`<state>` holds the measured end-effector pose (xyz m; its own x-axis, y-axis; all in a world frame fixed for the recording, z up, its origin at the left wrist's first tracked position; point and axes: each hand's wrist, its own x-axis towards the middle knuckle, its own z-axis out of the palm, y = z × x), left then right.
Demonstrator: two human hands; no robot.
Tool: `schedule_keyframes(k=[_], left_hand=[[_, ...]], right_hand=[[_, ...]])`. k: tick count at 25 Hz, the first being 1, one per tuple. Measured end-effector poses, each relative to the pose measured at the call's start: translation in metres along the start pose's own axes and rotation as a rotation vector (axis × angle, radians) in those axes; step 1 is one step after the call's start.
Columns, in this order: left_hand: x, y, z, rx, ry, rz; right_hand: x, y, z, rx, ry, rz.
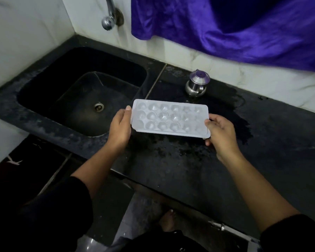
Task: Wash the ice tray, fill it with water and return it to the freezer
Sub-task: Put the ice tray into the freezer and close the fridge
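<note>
Holding the white ice tray (pixel 170 120) level above the wet black counter (pixel 262 142), just right of the sink (pixel 44 84), the left hand (pixel 119 127) pinches its left end, thumb on top; the right hand (pixel 221 132) curls its fingers (pixel 208 123) round the right end. A steel pot (pixel 196 85) stands behind; the tap (pixel 108 17) hangs over the sink.

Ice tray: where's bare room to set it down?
Bare counter right of the right hand, between back wall and front edge; also the wet front strip below the ice tray. The sink basin holds only its drain. Crowded: behind the tray, by the steel pot.
</note>
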<state>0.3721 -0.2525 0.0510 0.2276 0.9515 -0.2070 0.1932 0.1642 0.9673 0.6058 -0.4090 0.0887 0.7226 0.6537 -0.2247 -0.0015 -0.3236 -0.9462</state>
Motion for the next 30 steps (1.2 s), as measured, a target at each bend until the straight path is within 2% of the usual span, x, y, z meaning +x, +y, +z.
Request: schedule_keyframes(k=[8, 11, 13, 15, 22, 30], left_hand=[[-0.034, 0.031, -0.123, -0.128, 0.083, -0.057], [-0.053, 0.027, -0.176, -0.142, 0.146, -0.068], [-0.071, 0.022, -0.223, -0.175, 0.244, -0.066], [-0.077, 0.019, -0.240, -0.169, 0.265, -0.077], [-0.134, 0.005, -0.344, -0.298, 0.600, -0.083], [-0.190, -0.017, -0.401, -0.401, 0.941, -0.077]], right_hand=[[-0.063, -0.063, 0.093, 0.119, -0.087, -0.043], [-0.084, -0.075, 0.136, 0.106, -0.170, -0.067], [-0.103, -0.079, 0.177, 0.078, -0.268, -0.085], [-0.106, -0.081, 0.192, 0.074, -0.283, -0.098], [-0.153, -0.103, 0.311, 0.013, -0.587, -0.162], [-0.195, -0.130, 0.415, -0.072, -0.957, -0.237]])
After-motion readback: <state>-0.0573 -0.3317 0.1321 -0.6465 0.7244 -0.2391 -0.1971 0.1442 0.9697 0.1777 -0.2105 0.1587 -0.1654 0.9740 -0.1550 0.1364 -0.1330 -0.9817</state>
